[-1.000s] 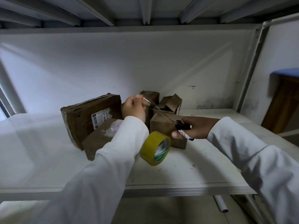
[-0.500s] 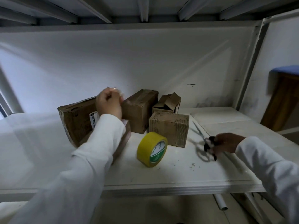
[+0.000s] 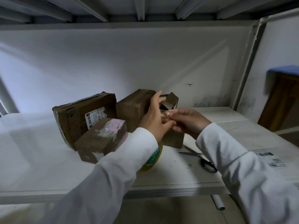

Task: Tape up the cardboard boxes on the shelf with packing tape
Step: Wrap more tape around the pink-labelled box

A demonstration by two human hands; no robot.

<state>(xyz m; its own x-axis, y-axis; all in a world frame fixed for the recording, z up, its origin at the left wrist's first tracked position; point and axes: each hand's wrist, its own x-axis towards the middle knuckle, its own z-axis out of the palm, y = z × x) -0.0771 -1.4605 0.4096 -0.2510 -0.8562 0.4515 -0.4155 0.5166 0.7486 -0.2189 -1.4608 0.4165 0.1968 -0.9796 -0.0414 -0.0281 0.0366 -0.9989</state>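
While left hand (image 3: 153,120) fingers spread, right hand (image 3: 186,122) pinching unclear, creased cardboard boxes (image 3: 134,107).

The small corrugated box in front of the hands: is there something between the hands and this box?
Nothing visible stands between them. Both hands, left hand and right hand, meet directly over the small corrugated box, hiding its top. The tape roll and scissors lie nearer on the shelf, beside the path.
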